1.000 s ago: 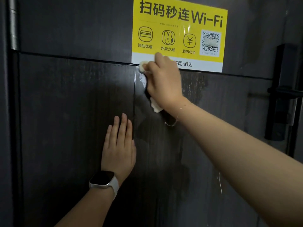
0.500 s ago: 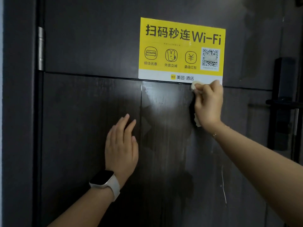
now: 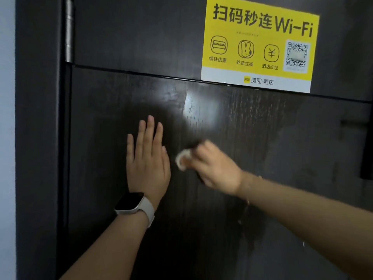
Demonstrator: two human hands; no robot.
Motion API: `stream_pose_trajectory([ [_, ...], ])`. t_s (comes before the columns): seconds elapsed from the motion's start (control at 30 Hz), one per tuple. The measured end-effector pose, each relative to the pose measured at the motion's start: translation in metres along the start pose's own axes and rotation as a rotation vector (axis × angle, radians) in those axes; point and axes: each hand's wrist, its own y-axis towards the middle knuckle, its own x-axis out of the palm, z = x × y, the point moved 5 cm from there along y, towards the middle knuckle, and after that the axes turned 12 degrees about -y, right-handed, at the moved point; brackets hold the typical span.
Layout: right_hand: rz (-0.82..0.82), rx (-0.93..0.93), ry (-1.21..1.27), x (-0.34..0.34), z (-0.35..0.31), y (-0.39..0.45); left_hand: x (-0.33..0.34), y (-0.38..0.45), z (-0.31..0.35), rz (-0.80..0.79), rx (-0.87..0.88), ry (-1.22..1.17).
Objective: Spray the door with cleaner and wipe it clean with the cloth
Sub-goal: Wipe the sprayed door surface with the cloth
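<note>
1. While the left hand [image 3: 148, 158] lies flat against the dark door [image 3: 113, 122], fingers straight and close together pointing upward, the right hand [image 3: 214, 168] presses a small white cloth [image 3: 182, 159] to the same panel just beside it.
2. That right hand is blurred, yet its fingers are curled round the cloth, grasping it; a bunched white edge sticks out at the fingertips toward the left hand, and the two hands are near but apart.
3. Nothing is held in the left hand: it rests open-palmed on the wood, with a white-strapped smartwatch [image 3: 134, 205] on its wrist.
4. On the door, a bright wet sheen [image 3: 193, 110] shows above the cloth, and a darker damp-looking patch spreads across the panel under the sticker and down to the right of the right forearm.
5. Above a horizontal groove, a yellow Wi-Fi sticker [image 3: 260, 43] with a QR code sits on the upper panel.
6. At the left, a metal hinge [image 3: 69, 31] joins the door to its frame; at the right edge, part of a dark handle [image 3: 366, 150] is visible.
</note>
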Motion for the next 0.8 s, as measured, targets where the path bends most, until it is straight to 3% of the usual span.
stream_pose_trajectory([
  [0.07,-0.127,-0.171,-0.018,0.009,-0.037,-0.038,-0.001,0.001,0.0,-0.008,0.004,-0.005],
  [0.17,-0.192,-0.298,-0.039,0.002,-0.029,-0.027,-0.001,0.001,0.0,-0.016,-0.001,-0.025],
  [0.23,-0.113,-0.133,-0.075,-0.013,0.011,0.019,-0.002,0.002,-0.001,-0.005,0.0,-0.044],
  [0.37,0.209,0.253,-0.152,-0.041,0.083,0.103,-0.003,0.0,-0.002,0.042,0.0,-0.098],
  [0.5,0.299,0.481,-0.115,-0.027,0.058,0.097,-0.006,-0.001,-0.007,0.106,0.012,-0.286],
  [0.7,-0.084,0.071,-0.001,0.019,-0.075,-0.035,-0.008,0.0,-0.011,0.139,-0.015,-0.369],
  [0.8,-0.167,-0.162,0.004,0.018,-0.076,-0.045,-0.007,0.0,-0.006,0.086,0.018,-0.281],
])
